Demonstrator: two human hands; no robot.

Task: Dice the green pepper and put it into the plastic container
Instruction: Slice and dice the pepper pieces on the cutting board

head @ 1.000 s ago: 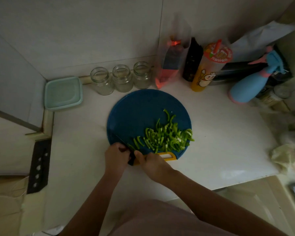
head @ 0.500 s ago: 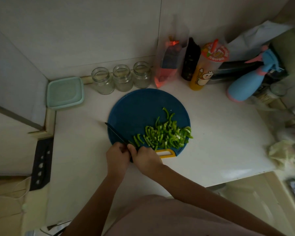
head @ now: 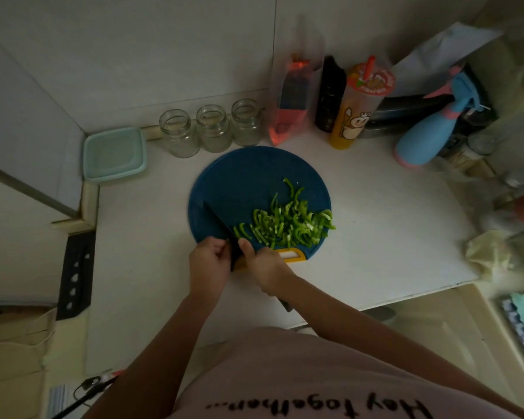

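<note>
- Swinging the knife (head: 220, 225) nearer the green pepper (head: 288, 226) than before, tip toward 11 o'clock.
- Lying on the cutting board (head: 239, 176) at 1 o'clock from the hands, nearest the right hand (head: 265, 267), strips running 12-to-6.
- Clamping the handle with the right hand; curling the left hand (head: 209, 260) beside the blade, hold unclear.

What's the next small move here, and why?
Probably swing the black-bladed knife, gripped by the right hand, onto the green pepper strips and cut across them: they lie long and undiced on the round blue cutting board, and the blade sits left of the pile.
</note>
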